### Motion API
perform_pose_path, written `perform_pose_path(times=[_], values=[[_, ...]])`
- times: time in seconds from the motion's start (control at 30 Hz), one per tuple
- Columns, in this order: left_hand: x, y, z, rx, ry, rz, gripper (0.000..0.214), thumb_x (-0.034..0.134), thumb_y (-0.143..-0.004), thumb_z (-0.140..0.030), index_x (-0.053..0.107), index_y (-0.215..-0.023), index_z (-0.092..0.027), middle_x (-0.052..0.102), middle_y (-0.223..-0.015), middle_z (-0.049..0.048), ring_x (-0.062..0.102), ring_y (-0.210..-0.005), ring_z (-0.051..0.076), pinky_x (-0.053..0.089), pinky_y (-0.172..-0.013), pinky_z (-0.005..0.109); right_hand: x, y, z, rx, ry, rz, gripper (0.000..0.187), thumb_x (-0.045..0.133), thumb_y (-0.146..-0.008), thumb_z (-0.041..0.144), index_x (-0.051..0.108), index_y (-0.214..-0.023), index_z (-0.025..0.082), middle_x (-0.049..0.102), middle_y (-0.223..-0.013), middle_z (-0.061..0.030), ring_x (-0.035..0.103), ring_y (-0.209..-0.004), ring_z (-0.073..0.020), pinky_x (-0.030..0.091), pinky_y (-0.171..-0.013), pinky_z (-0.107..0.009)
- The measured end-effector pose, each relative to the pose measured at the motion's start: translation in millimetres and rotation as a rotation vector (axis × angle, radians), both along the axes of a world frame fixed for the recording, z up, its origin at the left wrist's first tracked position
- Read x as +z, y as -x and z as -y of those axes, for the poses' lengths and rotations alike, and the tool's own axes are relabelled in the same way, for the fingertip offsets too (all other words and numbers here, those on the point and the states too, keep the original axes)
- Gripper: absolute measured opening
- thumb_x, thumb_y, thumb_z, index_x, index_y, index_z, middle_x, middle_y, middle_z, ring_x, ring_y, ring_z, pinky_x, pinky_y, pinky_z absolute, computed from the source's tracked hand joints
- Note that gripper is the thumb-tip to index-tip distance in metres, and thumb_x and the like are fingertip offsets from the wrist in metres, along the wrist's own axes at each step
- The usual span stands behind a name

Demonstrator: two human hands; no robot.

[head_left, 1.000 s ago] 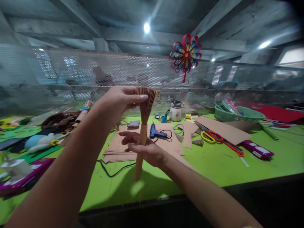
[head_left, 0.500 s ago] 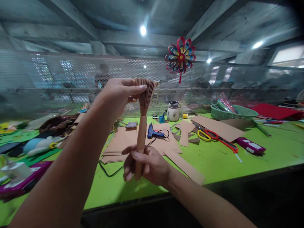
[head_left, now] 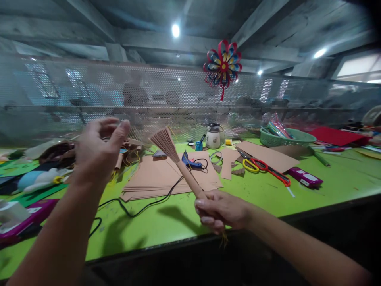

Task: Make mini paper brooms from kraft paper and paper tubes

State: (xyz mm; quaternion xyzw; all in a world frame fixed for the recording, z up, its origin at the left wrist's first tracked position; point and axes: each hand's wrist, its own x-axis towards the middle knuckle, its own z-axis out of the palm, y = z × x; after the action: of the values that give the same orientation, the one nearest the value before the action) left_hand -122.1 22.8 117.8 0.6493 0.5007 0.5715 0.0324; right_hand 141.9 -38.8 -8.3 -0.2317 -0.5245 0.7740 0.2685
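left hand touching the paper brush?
No, the left hand is open and apart from the paper brush; only the right hand grips its handle.

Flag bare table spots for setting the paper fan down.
Bare green table lies between the right hand holding the paper fan, scissors and purple packet; another patch sits between the black cord and near edge. Crowded: card sheets, glue gun, left-end clutter.

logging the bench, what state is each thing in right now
brown pleated paper brush with rolled handle: held, tilted left, pleats fanned
right hand: grip shut on the brush handle
left hand: raised, open, empty
blue glue gun: lying on brown card sheets, cord attached
red paper pinwheel: hanging up
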Motion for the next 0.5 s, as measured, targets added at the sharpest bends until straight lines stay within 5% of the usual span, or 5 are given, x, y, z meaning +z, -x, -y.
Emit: perform_pose_path(times=[0.03,0.1,0.23,0.33,0.5], values=[[1.0,-3,10,0.037,-0.110,-0.104,0.057,0.057,-0.084,-0.055,0.051,-0.126,-0.017,0.059,-0.117,0.0103,0.059,-0.097,0.020,0.049,-0.082,0.031,-0.2,-7,-2,0.010,-0.001,0.049,0.029,0.058,-0.090,0.041,0.046,-0.077,0.017,0.045,-0.052,0.0087,0.034,-0.036,-0.0026,0.037,-0.039,-0.014],[2.5,-19,29,-0.147,-0.318,-0.481,0.047,0.062,-0.083,-0.046,0.056,-0.123,-0.020,0.057,-0.121,0.0078,0.056,-0.106,0.020,0.047,-0.092,0.032,1.5,-18,-3,0.028,-0.011,0.150,0.032,0.059,-0.089,0.043,0.046,-0.075,0.017,0.047,-0.053,0.0075,0.035,-0.036,-0.0026,0.032,-0.036,-0.014],[-14.3,-60,44,-0.554,-0.265,-1.080,0.053,0.060,-0.085,-0.037,0.047,-0.131,-0.014,0.049,-0.136,0.0126,0.043,-0.128,0.025,0.039,-0.104,0.038,9.9,-33,3,0.063,-0.057,0.288,0.039,0.060,-0.088,0.045,0.043,-0.069,0.016,0.047,-0.054,0.0066,0.037,-0.038,-0.0020,0.030,-0.036,-0.014],[-40.4,-75,35,-0.639,-0.192,-1.234,0.053,0.067,-0.078,-0.024,0.050,-0.127,-0.012,0.056,-0.127,0.0144,0.048,-0.121,0.028,0.040,-0.100,0.040,13.4,-41,10,0.099,-0.063,0.348,0.040,0.060,-0.087,0.047,0.044,-0.068,0.016,0.046,-0.053,0.0065,0.036,-0.038,-0.0022,0.028,-0.035,-0.014],[-66.7,-75,27,-0.709,-0.077,-1.311,0.011,0.053,-0.088,-0.017,0.059,-0.097,-0.017,0.061,-0.082,0.0040,0.056,-0.074,0.019,0.041,-0.064,0.031,9.8,-52,13,0.140,-0.034,0.406,0.038,0.061,-0.086,0.048,0.044,-0.071,0.017,0.046,-0.053,0.0073,0.036,-0.037,-0.0024,0.029,-0.035,-0.014]])
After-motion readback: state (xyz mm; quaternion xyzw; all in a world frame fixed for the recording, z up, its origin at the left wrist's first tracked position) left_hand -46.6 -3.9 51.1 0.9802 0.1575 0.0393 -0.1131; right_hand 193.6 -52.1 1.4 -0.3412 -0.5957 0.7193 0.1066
